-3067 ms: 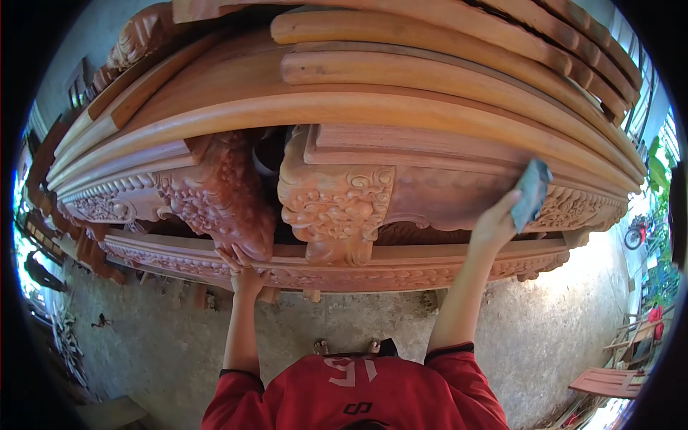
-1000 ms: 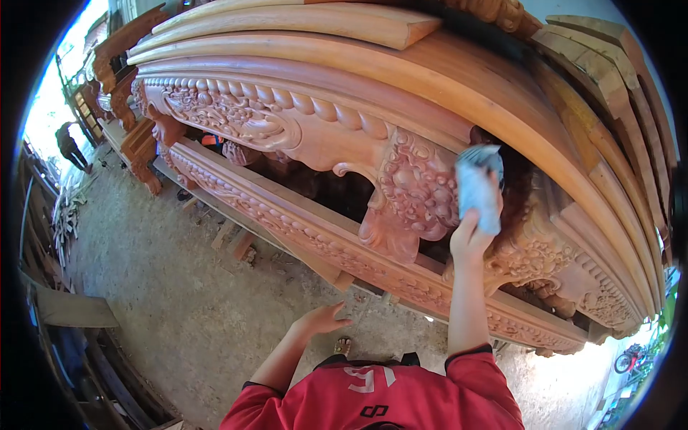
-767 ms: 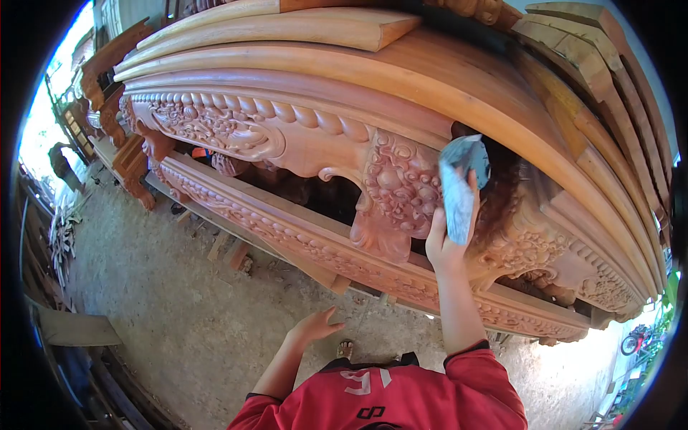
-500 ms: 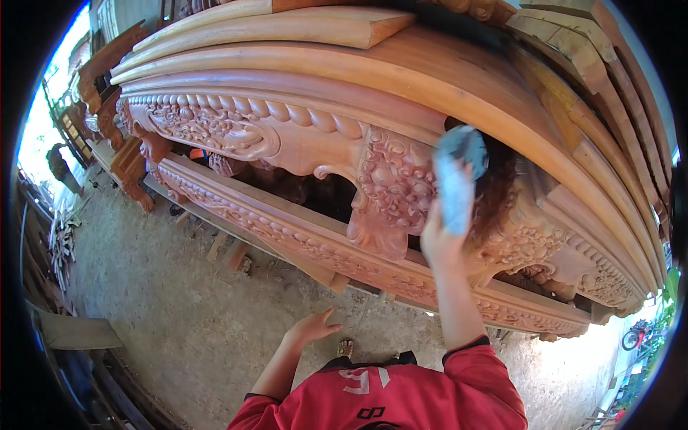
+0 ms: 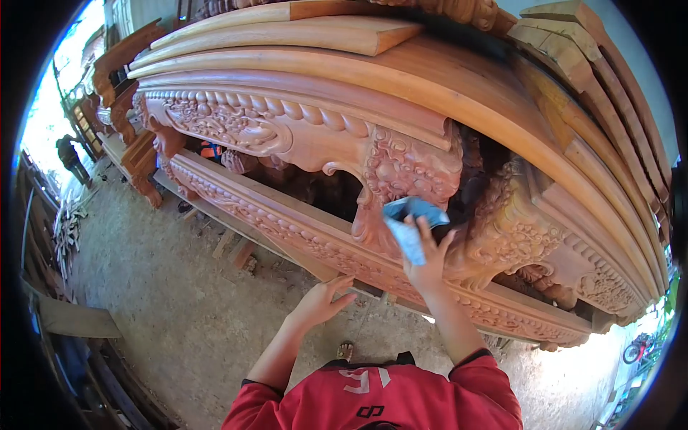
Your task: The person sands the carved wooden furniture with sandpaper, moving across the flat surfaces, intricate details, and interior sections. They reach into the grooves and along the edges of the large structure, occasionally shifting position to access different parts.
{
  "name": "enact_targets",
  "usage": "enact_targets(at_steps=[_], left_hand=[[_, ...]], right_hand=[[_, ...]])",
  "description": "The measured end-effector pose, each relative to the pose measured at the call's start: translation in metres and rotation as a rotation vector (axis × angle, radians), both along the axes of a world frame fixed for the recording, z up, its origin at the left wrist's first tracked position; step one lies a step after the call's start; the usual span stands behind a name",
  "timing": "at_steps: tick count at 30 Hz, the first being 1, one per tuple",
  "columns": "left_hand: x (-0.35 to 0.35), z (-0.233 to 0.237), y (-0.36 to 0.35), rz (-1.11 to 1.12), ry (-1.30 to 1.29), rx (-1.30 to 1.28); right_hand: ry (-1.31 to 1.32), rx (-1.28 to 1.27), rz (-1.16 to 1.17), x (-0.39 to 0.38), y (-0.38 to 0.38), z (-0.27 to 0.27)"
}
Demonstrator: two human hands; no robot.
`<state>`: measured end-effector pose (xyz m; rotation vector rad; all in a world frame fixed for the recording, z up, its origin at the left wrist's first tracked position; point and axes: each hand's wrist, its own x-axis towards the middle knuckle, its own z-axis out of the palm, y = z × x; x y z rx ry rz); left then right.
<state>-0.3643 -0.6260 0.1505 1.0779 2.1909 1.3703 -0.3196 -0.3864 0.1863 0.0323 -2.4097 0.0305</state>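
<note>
My right hand [image 5: 427,266] grips a folded light-blue sheet [image 5: 405,235], perhaps sandpaper or cloth, with some fingers spread behind it. The sheet overlaps the lower part of a carved corner block [image 5: 410,166] on a large reddish wooden furniture piece. My left hand [image 5: 321,302] holds nothing; its fingers stretch out at the edge of the carved lower rail [image 5: 287,228], thumb apart. Between the corner block and the carved panel to its right [image 5: 527,240] lies a dark gap.
Long curved mouldings [image 5: 344,68] lie along the top of the piece. More curved timbers [image 5: 609,86] are stacked at the right. Wood offcuts [image 5: 242,252] lie on the concrete floor [image 5: 165,287]. A person [image 5: 72,158] is far off at the left.
My right hand has come down and left with the blue sheet, from the gap to the corner block's lower part. My left hand has risen to the lower rail.
</note>
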Motion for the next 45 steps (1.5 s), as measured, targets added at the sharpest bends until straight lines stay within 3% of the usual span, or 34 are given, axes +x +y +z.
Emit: enact_targets(at_steps=[2,6,9,10,12,14,16,18,20,22,23,25,27,28,30,31,32,34,36,37,38,40,42,44,45], left_hand=[[0.009,0.006,0.001,-0.006,0.004,0.006],[0.024,0.002,0.004,-0.015,0.000,-0.023],[0.036,-0.004,0.011,0.115,0.145,-0.126],[0.044,-0.006,0.014,0.137,0.144,-0.113],[0.060,-0.013,0.021,0.351,0.289,-0.101],[0.078,-0.022,0.025,0.394,0.272,-0.113],[0.091,-0.030,0.025,0.370,0.262,-0.139],[0.106,-0.036,0.019,0.321,0.266,-0.334],[0.109,-0.048,0.006,0.201,0.222,-0.355],[0.111,-0.051,0.008,0.105,0.180,-0.371],[0.111,-0.047,0.010,0.123,0.162,-0.262],[0.109,-0.038,0.021,0.118,0.151,-0.160],[0.108,-0.027,0.041,0.188,0.156,-0.134],[0.106,-0.023,0.053,0.167,0.167,-0.138],[0.105,-0.016,0.077,0.053,0.266,-0.044],[0.107,-0.013,0.087,0.039,0.275,-0.040],[0.109,-0.010,0.097,-0.017,0.231,-0.023],[0.106,-0.009,0.102,-0.081,0.189,-0.004],[0.099,-0.013,0.104,-0.127,0.297,0.046],[0.094,-0.012,0.101,-0.132,0.294,0.048],[0.087,-0.011,0.096,-0.057,0.330,0.099],[0.073,-0.015,0.085,0.030,0.350,0.156],[0.060,-0.025,0.072,0.276,0.223,0.229],[0.051,-0.030,0.065,0.300,0.191,0.227],[0.049,-0.029,0.063,0.317,0.165,0.232]], right_hand=[[-0.100,0.033,0.070,0.009,0.007,-0.024],[-0.006,0.093,0.197,0.031,0.015,0.017],[0.222,-0.377,0.303,0.051,0.015,0.045],[0.433,-0.604,0.369,0.054,0.008,0.049],[0.514,-0.814,0.417,0.078,0.013,0.059],[0.648,-0.715,0.276,0.098,0.027,0.048],[0.784,-0.770,0.182,0.117,0.044,0.036],[0.979,-0.758,0.007,0.148,0.068,0.019],[1.087,-0.419,-0.266,0.185,0.094,0.013],[1.042,-0.315,-0.419,0.220,0.118,0.029],[0.986,-0.239,-0.524,0.230,0.125,0.042],[0.819,-0.147,-0.465,0.224,0.143,0.082],[0.810,-0.212,-0.284,0.200,0.176,0.087],[0.824,-0.336,-0.289,0.183,0.177,0.094],[0.616,-0.037,-0.477,0.166,0.177,0.103],[0.759,-0.101,-0.360,0.155,0.171,0.095],[0.447,0.025,-0.543,0.149,0.158,0.088],[0.488,0.038,-0.280,0.147,0.154,0.076],[0.528,0.109,-0.464,0.163,0.165,0.092],[0.661,0.083,-0.517,0.173,0.184,0.098],[0.855,-0.145,-0.377,0.179,0.204,0.103],[0.940,0.058,-0.575,0.212,0.224,0.135],[1.006,-0.063,-0.633,0.218,0.233,0.140],[1.242,-0.482,-0.499,0.212,0.224,0.157],[1.161,-0.554,-0.554,0.210,0.212,0.163]])
